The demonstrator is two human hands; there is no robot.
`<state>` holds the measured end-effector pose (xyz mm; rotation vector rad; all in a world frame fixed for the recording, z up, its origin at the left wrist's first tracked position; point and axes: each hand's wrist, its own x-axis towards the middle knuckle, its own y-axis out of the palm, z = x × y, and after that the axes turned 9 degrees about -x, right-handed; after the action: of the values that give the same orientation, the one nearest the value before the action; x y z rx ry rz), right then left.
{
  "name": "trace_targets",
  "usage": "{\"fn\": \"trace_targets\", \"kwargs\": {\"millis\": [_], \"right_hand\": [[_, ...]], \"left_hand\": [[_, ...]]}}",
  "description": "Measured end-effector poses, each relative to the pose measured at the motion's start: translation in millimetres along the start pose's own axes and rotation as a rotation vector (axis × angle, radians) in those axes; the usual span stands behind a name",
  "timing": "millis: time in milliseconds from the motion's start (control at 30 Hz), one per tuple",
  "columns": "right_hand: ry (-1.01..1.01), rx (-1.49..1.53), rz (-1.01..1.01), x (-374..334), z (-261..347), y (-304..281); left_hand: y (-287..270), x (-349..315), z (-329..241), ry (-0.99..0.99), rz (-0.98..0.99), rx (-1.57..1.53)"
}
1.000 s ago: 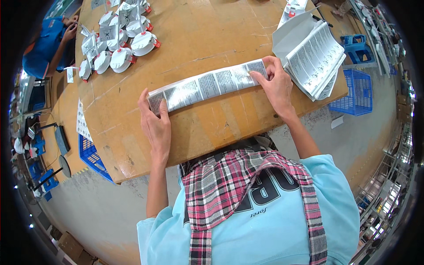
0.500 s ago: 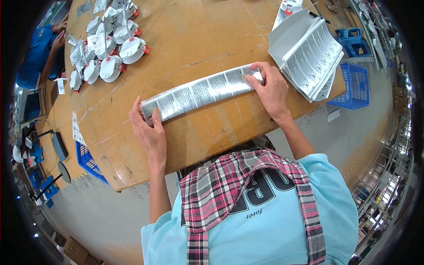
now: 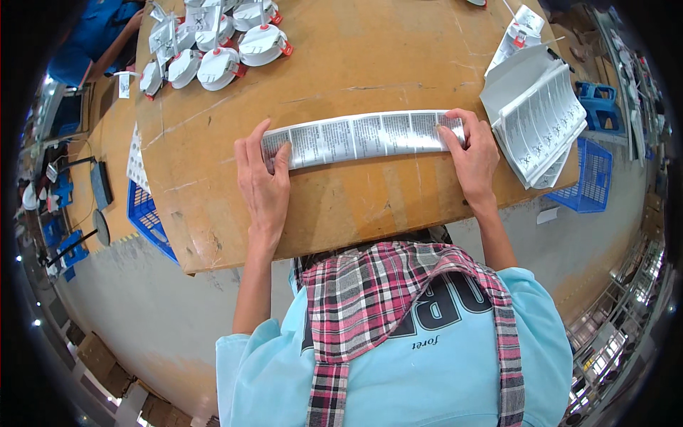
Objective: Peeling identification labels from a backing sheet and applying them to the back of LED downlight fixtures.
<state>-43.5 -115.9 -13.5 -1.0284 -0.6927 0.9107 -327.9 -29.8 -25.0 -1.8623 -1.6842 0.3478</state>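
Note:
A long strip of silver printed labels (image 3: 368, 137) stretches across the brown table in front of me, bowed slightly between both hands. My left hand (image 3: 265, 174) pinches its left end, thumb on the printed face and fingers behind the far edge. At the other end my right hand (image 3: 472, 153) grips the strip the same way, its thumb on the face. Just right of that hand lies a thick stack of similar label sheets (image 3: 537, 128), with some sheets curled up.
Several round white light fittings (image 3: 217, 67) with red clips and tags crowd the far left of the table (image 3: 341, 206). Blue plastic baskets stand beyond its right (image 3: 590, 178) and left (image 3: 151, 220) edges. A person in blue (image 3: 96, 43) is at the far left.
My view has shifted, so table and things sit differently in the picture. The strip lies more level before me than earlier, still held at both ends.

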Motion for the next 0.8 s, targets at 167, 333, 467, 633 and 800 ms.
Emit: {"fn": "trace_targets", "kwargs": {"millis": [167, 333, 467, 633, 800], "right_hand": [[0.008, -0.014, 0.012, -0.3, -0.2, -1.2], [0.013, -0.003, 0.017, -0.9, -0.5, 0.1], [0.014, -0.024, 0.023, -1.1, 0.1, -0.6], [-0.001, -0.042, 0.026, -0.8, 0.2, -2.2], [-0.006, -0.041, 0.021, -1.2, 0.4, -2.0]], "left_hand": [[-1.6, 5.9, -4.5, -0.049, 0.032, -0.008], [-0.9, 4.0, -9.6, -0.086, 0.040, -0.031], [-0.2, 2.1, -4.8, -0.026, 0.033, 0.015], [0.3, 4.6, -5.6, -0.032, 0.053, 0.075], [-0.8, 5.5, -2.5, 0.047, 0.104, 0.157]]}}
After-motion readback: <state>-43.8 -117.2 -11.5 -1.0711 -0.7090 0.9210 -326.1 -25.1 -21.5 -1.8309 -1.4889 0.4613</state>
